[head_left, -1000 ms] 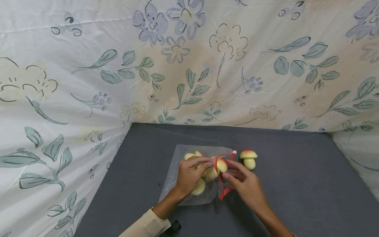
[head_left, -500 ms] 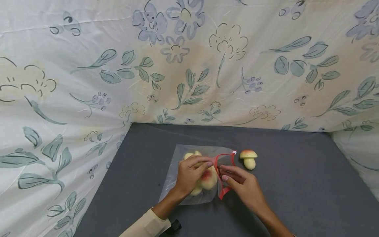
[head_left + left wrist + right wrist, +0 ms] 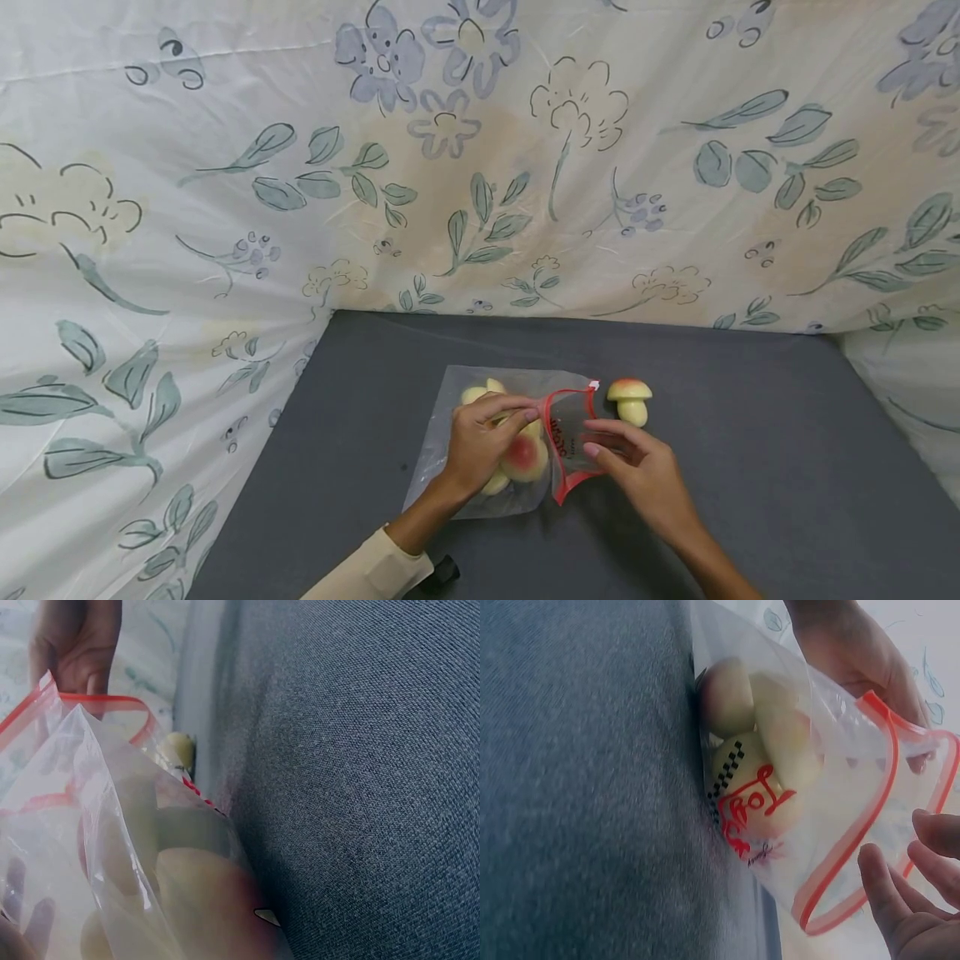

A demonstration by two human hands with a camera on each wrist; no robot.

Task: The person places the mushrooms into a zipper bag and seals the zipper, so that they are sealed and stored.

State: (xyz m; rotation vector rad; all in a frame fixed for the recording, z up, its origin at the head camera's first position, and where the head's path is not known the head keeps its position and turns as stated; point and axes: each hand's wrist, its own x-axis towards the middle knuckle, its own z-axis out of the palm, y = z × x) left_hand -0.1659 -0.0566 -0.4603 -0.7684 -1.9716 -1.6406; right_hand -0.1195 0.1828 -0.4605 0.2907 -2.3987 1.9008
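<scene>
A clear zip bag (image 3: 540,382) with a red zip edge lies on the dark tabletop, its mouth facing right. My left hand (image 3: 483,442) pinches the upper edge of that mouth between thumb and fingers. Several toy mushrooms (image 3: 525,458), pale yellow with reddish caps, show through the plastic, bunched deep inside in the right wrist view. At the gaping mouth is my right hand (image 3: 645,471), its fingers spread and loosely bent with nothing between them. One more toy mushroom (image 3: 632,400) stands outside the bag, just beyond the right fingertips; it also appears behind the bag in the left wrist view.
Dark grey cloth (image 3: 780,467) covers the table on both sides of the bag. A floral curtain (image 3: 465,250) hangs along the back and the left. Near the left sleeve (image 3: 382,567) is a small black object (image 3: 444,573).
The right hand has let go of a toy mushroom in the bag's mouth and drawn back to the right. That mushroom now sits inside with the others. My left hand stays put.
</scene>
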